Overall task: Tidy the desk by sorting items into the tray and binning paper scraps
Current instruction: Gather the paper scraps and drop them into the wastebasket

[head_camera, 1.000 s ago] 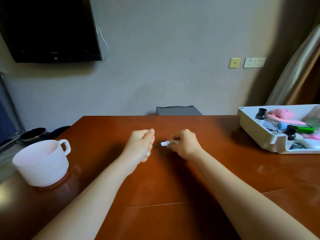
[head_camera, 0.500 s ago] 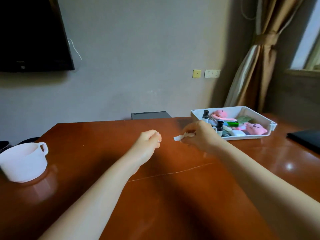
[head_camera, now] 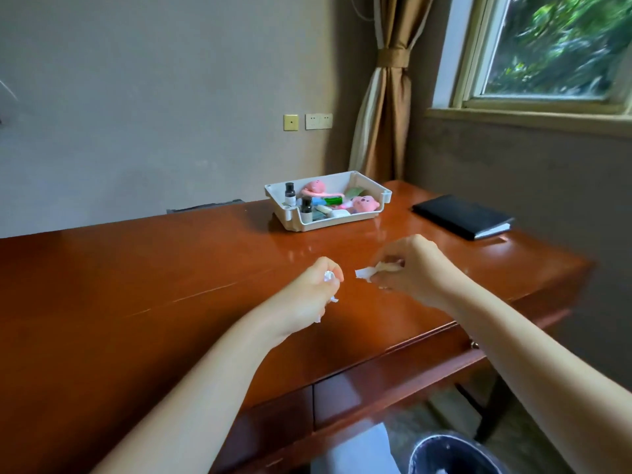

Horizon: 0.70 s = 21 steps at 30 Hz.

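Both hands hover above the glossy reddish-brown wooden desk point(head_camera: 143, 289): left hand point(head_camera: 316, 289) fisted around crumpled white paper scraps point(head_camera: 89, 276), right hand point(head_camera: 407, 271) pinching a torn white paper strip point(head_camera: 367, 271). Beyond them sits the filled white plastic tray point(head_camera: 342, 223); below the desk's edge, a dark round bin point(head_camera: 455, 455).

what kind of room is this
Probably a hotel or guest room: a polished wooden desk against the wall, a tied-back curtain beside a window, and small toiletry bottles in a white tray.

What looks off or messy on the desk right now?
Little. The desk has a long scratch left of the hands. Left hand and right hand both hold paper scraps. The tray sits packed; the black notebook lies angled.
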Each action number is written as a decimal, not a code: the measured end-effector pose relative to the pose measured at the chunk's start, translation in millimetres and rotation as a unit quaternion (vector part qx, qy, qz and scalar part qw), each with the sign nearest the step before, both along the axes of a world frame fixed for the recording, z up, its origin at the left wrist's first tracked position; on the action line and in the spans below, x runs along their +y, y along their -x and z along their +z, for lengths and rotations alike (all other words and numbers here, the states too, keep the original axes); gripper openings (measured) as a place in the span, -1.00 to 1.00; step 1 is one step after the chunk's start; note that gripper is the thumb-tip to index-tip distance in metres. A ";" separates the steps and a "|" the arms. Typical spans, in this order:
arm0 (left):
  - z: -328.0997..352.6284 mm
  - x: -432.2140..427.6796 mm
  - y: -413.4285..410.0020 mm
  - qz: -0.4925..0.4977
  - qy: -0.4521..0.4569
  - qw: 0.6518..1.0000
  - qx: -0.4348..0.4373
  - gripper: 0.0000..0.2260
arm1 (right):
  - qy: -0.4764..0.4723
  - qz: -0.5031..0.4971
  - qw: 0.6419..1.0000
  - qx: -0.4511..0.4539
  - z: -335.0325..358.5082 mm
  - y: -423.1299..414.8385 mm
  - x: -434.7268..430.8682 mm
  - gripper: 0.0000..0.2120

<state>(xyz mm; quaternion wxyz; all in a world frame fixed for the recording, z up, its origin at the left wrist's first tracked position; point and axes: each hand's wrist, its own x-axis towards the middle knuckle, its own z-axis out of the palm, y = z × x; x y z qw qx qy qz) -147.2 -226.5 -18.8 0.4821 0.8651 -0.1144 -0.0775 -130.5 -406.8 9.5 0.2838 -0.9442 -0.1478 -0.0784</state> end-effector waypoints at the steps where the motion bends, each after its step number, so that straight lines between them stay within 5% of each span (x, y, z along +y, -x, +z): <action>1: -2.8 -14.8 3.5 -0.014 -0.005 1.000 -0.006 -0.86 | 0.001 -0.011 1.000 0.005 -4.6 6.8 -13.0 -0.90; 7: -33.2 -97.4 15.9 -0.080 -0.030 0.996 -0.028 -0.86 | 0.014 -0.068 0.997 0.039 -35.5 39.9 -85.9 -0.78; 15: -91.0 -179.3 20.6 -0.184 -0.073 0.980 0.011 -0.92 | 0.031 -0.117 0.980 0.160 -103.5 63.7 -160.8 -0.89; 21: -167.4 -223.6 4.3 -0.162 -0.147 0.973 0.068 -0.94 | 0.032 -0.171 0.954 0.244 -176.0 59.9 -195.0 -0.84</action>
